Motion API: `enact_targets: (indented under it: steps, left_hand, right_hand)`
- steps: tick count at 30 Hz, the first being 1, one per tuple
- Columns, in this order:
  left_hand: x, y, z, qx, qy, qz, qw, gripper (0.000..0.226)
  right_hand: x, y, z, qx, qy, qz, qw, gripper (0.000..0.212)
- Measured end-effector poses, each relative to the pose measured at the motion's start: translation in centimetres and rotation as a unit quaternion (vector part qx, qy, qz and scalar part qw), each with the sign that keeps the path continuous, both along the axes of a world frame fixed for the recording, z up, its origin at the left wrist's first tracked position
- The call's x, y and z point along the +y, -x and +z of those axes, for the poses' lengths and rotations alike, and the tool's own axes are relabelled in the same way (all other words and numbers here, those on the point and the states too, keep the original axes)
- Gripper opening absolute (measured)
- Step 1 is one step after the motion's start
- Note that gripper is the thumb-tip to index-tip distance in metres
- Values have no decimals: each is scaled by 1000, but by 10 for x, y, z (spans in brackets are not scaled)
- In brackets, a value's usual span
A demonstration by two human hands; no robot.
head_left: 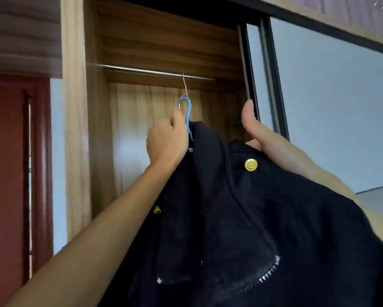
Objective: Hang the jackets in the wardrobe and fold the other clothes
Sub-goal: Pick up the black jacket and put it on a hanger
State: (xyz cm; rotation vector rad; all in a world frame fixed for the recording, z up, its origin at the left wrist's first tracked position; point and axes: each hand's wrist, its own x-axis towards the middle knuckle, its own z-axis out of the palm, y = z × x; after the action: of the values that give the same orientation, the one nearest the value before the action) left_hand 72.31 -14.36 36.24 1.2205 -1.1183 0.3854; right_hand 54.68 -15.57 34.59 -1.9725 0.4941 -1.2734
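— What are the hands doing?
— The left hand point(167, 138) grips the blue hanger point(187, 116) just under its hook. The right hand point(259, 134) is at the jacket's point(252, 218) shoulder with its thumb straight up. Its fingers are behind the cloth, so I cannot tell if they grip.
— And the jacket?
— It's on the hanger, black with a gold button point(250, 164), held up at the open wardrobe point(75, 107), below the rod point(150, 72). The hook meets a thin wire point(185, 85) hanging from the rod.
— Around that?
— A grey sliding door point(330, 107) on the right, a red door point(6, 173) far left.
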Motion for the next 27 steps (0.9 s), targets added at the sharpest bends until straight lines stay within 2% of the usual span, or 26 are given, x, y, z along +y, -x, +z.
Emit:
enact_targets:
  steps: [3, 4, 5, 7, 9, 11, 12, 13, 15, 18, 22, 27]
  left_hand:
    - [-3, -31, 9, -2, -4, 43, 999, 51]
    - [-5, -43, 12, -4, 3, 53, 999, 50]
    - [-6, -52, 16, 2, 9, 61, 998, 51]
    - [-6, -63, 27, 52, 12, 55, 997, 52]
    - [-6, -70, 43, 150, 30, 4, 988, 49]
    - [-4, -71, 59, 245, 78, -110, 960, 48]
    - [-6, -71, 67, 258, 102, -135, 951, 46]
    - [-10, -70, 75, 243, 110, -130, 955, 45]
    - [-25, -68, 88, 181, 95, -36, 978, 45]
    - [-55, -76, 102, 132, 86, 77, 985, 46]
    - [-82, -110, 117, 106, 71, 66, 990, 45]
    - [-108, -149, 136, 99, 70, 14, 993, 45]
  right_hand:
    - [4, -30, 18, 74, 12, 69, 995, 56]
    - [11, -40, 25, 95, -1, 63, 994, 61]
    - [7, -49, 34, 80, -8, 41, 996, 69]
    - [-6, -70, 51, 9, -13, 73, 997, 74]
    - [-19, -95, 76, -50, -22, 105, 993, 67]
    - [-31, -119, 102, -72, -12, 116, 991, 74]
    - [-39, -130, 112, -76, -4, 115, 990, 77]
    - [-47, -140, 121, -85, 8, 110, 990, 77]
    - [-61, -159, 131, -89, 27, 98, 991, 75]
    - [-80, -192, 147, -101, 21, 83, 991, 88]
    - [-113, -225, 164, -92, 27, 46, 994, 80]
    - [-147, -263, 184, -75, 31, 80, 993, 84]
